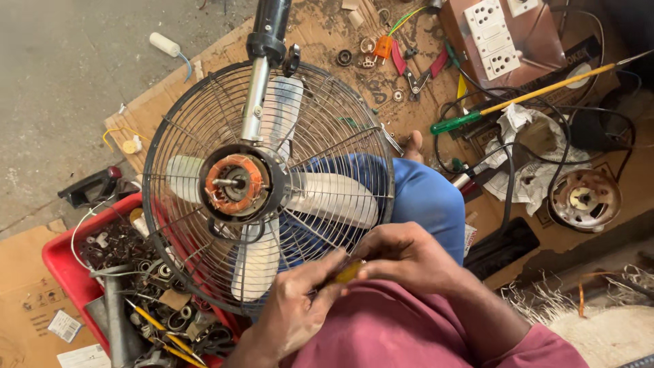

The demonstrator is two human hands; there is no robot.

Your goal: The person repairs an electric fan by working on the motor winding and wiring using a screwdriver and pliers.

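Note:
A pedestal fan (266, 184) lies across my lap, its wire cage facing up, white blades inside and the copper-wound motor (235, 184) bared at the hub. My left hand (296, 310) and my right hand (405, 255) meet just below the cage rim. Both pinch a small yellow-amber piece (349, 271) between their fingertips; what it is cannot be made out. The fan's chrome and black pole (262, 61) runs up and away from the hub.
A red tray (65, 269) of metal scraps and screwdrivers sits at the lower left. On the cardboard lie red-handled pliers (415, 71), a long yellow-shafted screwdriver (538, 92), a socket board (501, 37), black cables and another motor (584, 199).

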